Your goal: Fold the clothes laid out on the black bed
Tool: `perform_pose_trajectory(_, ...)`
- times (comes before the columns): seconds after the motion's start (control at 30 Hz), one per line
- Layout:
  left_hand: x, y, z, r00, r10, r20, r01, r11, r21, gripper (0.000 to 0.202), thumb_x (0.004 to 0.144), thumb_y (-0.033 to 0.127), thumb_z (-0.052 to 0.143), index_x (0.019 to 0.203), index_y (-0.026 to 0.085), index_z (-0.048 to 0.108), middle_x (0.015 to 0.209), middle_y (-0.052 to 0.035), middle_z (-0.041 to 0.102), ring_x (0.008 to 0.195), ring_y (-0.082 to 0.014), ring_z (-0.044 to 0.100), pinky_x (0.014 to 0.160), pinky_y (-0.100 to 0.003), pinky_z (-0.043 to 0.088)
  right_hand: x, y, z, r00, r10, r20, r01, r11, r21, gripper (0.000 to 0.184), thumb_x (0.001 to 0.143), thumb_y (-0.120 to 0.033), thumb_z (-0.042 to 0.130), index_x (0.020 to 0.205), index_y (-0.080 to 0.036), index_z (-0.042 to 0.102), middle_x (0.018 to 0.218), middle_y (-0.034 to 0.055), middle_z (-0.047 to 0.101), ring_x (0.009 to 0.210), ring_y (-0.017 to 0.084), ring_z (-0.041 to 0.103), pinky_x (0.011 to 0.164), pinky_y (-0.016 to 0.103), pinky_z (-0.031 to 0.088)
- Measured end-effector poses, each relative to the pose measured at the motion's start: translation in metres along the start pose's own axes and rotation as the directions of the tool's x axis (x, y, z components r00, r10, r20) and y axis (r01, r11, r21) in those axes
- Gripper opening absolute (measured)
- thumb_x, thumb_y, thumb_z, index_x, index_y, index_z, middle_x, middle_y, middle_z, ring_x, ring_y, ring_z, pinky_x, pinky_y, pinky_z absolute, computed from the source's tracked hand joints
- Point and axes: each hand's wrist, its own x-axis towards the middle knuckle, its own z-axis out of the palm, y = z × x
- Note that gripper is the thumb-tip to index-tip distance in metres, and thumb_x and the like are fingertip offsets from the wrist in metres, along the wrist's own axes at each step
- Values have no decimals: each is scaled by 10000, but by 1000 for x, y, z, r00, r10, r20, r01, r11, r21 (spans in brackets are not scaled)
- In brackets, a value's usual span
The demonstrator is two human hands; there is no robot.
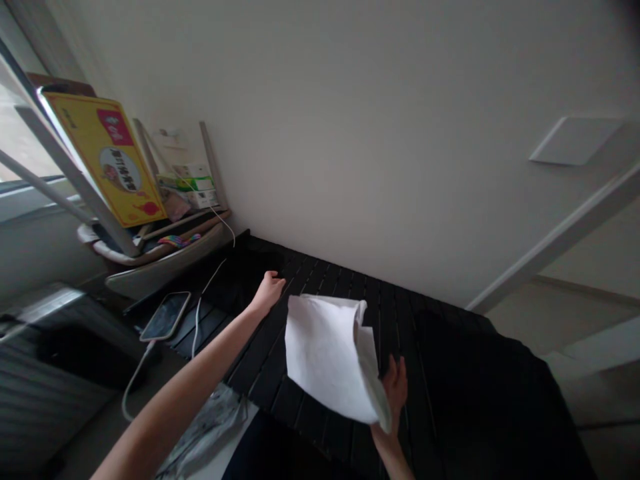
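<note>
Over the black slatted table (pixel 265 363), the folded white sheet (pixel 323 353) is being met at its right edge by the right hand (pixel 397 387), fingers extended, any grip hidden. The left hand (pixel 270 291) is being held apart, half-curled, seemingly empty; loose layers are best being pinched together.

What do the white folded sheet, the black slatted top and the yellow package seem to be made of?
White folded sheet: matte, paper or thin cloth; its soft folds leave that open.
Black slatted top: dull, perhaps painted wood or plastic, in narrow strips.
Yellow package: likely printed card, judging by its flat face and straight edges.
</note>
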Motion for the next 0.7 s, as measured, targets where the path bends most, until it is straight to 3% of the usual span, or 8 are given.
perform_pose_trajectory(0.07, -9, -16, 6, 1000, 19, 21, -19, 999, 35, 279, 814, 210, 506, 1076, 132, 562, 890, -70, 665, 758, -149, 624, 661, -253, 486, 0, -1, 1, 1000, -30, 2, 30, 999, -19, 660, 945, -518, 193, 1391, -60, 358, 1437, 264, 380, 1344, 344, 338, 1056, 550, 260)
perform_pose_trajectory(0.17, -47, -37, 25, 976, 62, 208, -88, 989, 118, 213, 794, 261, 558, 978, 168, 612, 924, -70, 689, 845, -178, 646, 764, -289, 506, 1, -4, 5, 972, -194, 129, 202, 978, -52, 607, 935, -558, 254, 1302, -133, 483, 1333, 177, 542, 1304, 301, 406, 1086, 545, 199)
perform_pose_trajectory(0.23, -79, -49, 43, 897, 94, 433, -227, 936, 268, 384, 824, 372, 551, 1156, 182, 565, 1140, -118, 651, 1022, -221, 624, 882, -339, 487, 1, -5, 6, 952, -235, 196, 253, 965, -71, 597, 923, -576, 292, 1291, -155, 500, 1320, 151, 563, 1291, 283, 421, 1086, 530, 196)
perform_pose_trajectory(0.33, -120, -62, 74, 831, 30, 556, -318, 845, 430, 797, 714, 523, 666, 1389, 197, 394, 1445, -190, 421, 1337, -376, 370, 1066, -538, 319, 1, -5, 6, 958, -196, 207, 221, 970, -103, 619, 911, -577, 318, 1329, -145, 464, 1321, 164, 555, 1240, 283, 461, 1043, 508, 254)
perform_pose_trajectory(0.43, -138, -70, 97, 846, -9, 533, -381, 688, 618, 784, 689, 532, 682, 1376, 257, 425, 1543, -163, 262, 1407, -467, 144, 1059, -706, 134, 1, -4, 5, 962, -178, 206, 206, 971, -119, 539, 916, -532, 323, 1258, -164, 520, 1308, 162, 553, 1202, 290, 481, 993, 486, 299)
perform_pose_trajectory(0.53, -136, -74, 102, 858, 39, 513, -423, 621, 660, 469, 812, 364, 572, 1269, 274, 526, 1492, -110, 377, 1405, -425, 198, 1058, -697, 144, 0, -3, 4, 968, -156, 198, 182, 976, -120, 405, 930, -437, 312, 1060, -174, 592, 1240, 154, 579, 1146, 279, 513, 942, 440, 339)
perform_pose_trajectory(0.63, -125, -78, 89, 846, 74, 528, -422, 699, 578, 401, 836, 208, 483, 1230, 247, 542, 1365, -88, 529, 1372, -333, 321, 1081, -597, 248, 0, -3, 4, 975, -133, 181, 157, 980, -125, 317, 930, -331, 300, 954, -181, 579, 1166, 141, 601, 1089, 260, 541, 899, 395, 362)
perform_pose_trajectory(0.7, -117, -83, 73, 845, 128, 519, -423, 753, 504, 436, 833, 170, 461, 1261, 220, 522, 1336, -94, 558, 1340, -273, 388, 1095, -494, 299, 0, -3, 3, 980, -114, 162, 140, 977, -160, 289, 918, -297, 316, 991, -176, 569, 1169, 144, 595, 1080, 264, 541, 880, 382, 369)
